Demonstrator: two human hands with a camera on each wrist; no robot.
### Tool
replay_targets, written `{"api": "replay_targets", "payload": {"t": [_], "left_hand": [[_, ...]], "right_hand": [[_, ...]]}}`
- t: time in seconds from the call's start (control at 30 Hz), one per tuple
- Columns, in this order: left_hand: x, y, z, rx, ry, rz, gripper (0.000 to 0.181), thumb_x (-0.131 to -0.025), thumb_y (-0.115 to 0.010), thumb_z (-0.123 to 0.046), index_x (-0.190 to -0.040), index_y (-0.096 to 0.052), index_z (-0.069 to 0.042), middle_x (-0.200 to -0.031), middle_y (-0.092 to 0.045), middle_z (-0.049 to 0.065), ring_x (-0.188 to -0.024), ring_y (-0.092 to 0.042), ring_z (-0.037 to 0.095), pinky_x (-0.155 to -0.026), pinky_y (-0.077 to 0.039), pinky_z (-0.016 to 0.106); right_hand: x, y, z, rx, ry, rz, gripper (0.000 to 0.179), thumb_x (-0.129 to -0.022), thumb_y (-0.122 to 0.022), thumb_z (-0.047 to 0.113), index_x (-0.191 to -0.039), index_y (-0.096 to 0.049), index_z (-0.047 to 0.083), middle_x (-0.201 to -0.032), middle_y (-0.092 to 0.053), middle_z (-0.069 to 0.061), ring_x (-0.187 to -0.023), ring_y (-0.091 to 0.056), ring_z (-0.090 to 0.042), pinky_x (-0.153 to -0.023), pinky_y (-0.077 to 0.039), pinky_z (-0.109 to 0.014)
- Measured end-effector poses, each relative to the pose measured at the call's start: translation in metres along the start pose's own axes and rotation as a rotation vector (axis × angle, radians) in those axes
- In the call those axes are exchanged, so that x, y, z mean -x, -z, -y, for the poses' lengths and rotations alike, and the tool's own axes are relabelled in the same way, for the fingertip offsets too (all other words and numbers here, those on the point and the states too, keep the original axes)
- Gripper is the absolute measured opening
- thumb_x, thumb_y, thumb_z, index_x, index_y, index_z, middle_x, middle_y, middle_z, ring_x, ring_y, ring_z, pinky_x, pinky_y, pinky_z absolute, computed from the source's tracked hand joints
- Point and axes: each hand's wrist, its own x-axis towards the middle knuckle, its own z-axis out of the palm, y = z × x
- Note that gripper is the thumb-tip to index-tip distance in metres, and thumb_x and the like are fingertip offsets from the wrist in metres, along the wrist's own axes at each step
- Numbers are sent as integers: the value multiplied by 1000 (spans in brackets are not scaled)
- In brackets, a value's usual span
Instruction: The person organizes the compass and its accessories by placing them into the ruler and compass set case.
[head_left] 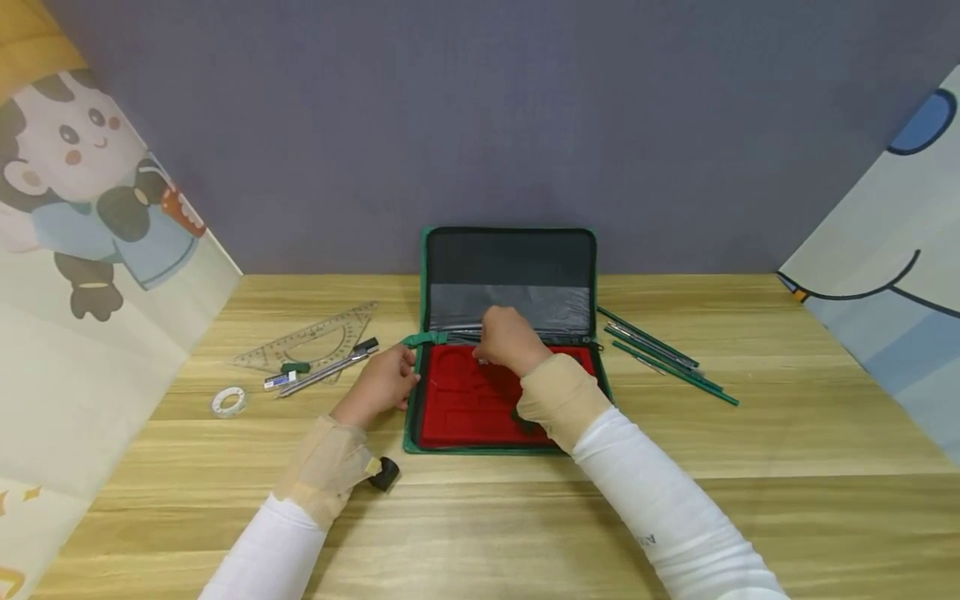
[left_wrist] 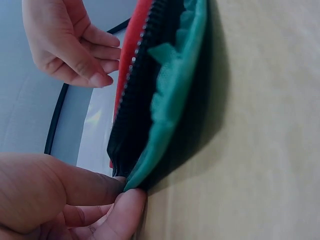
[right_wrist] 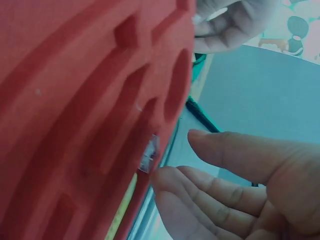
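A green zip case (head_left: 508,257) lies open, its lid raised at the back. In its base is a red moulded tray (head_left: 450,429) with shaped recesses. At the case's left side, my left hand (head_left: 385,383) pinches the green edge between thumb and finger, as the left wrist view shows. My right hand (head_left: 510,337) is over the tray's back part. In the right wrist view its thumb stands apart from the fingers, with nothing between them. Right by those fingertips, a small clear piece (right_wrist: 149,154) sits in a recess, next to a yellow strip (right_wrist: 122,207).
Left of the case lie a clear set square (head_left: 255,357), a silver compass (head_left: 322,372), an eraser (head_left: 281,380), a small green piece (head_left: 296,367) and a tape roll (head_left: 228,402). Several green pencils (head_left: 675,367) lie to the right. Behind rises a grey wall (head_left: 510,125).
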Motion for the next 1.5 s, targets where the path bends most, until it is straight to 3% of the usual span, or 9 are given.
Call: {"api": "replay_targets", "payload": {"t": [0.4, 0.77, 1.03, 1.27, 1.5], "left_hand": [[-1, 0, 0, 4, 11, 7, 22, -92, -55, 0, -111, -48, 7, -96, -57, 19, -52, -55, 17, -50, -52, 27], [1, 1, 0, 10, 4, 9, 22, -92, -54, 0, -112, -48, 8, -97, -58, 20, -52, -55, 17, -51, -53, 28], [2, 1, -2, 11, 5, 9, 21, -92, -54, 0, -111, -48, 7, -94, -57, 18, -53, -55, 16, -51, -53, 28], [1, 1, -2, 9, 19, 13, 21, -93, -54, -1, -111, -48, 6, -93, -57, 17, -53, -55, 16, -51, -52, 27], [1, 0, -2, 24, 28, 14, 21, -93, -53, -1, -111, -48, 6, -91, -56, 16, -53, -54, 16, -50, -52, 27]], "right_hand": [[14, 16, -17, -5, 77, 0, 14, -80, -74, 13, -70, -70, 5, -67, -64, -3, -62, -55, -17, -59, -47, -28], [32, 34, -48, -56, 65, 2, 7, -83, -69, 8, -78, -71, 4, -79, -67, -6, -64, -53, -17, -63, -48, -31], [42, 49, -81, -60, 51, -31, 6, -83, -68, 8, -80, -71, 3, -75, -67, -6, -61, -56, -17, -61, -49, -32], [52, 55, -116, -85, 49, -7, 10, -85, -67, 8, -88, -69, -2, -87, -67, -14, -72, -60, -21, -66, -50, -35], [63, 66, -150, -83, 45, -42, 12, -85, -65, 8, -89, -67, -2, -86, -67, -13, -72, -59, -20, -63, -48, -34]]}}
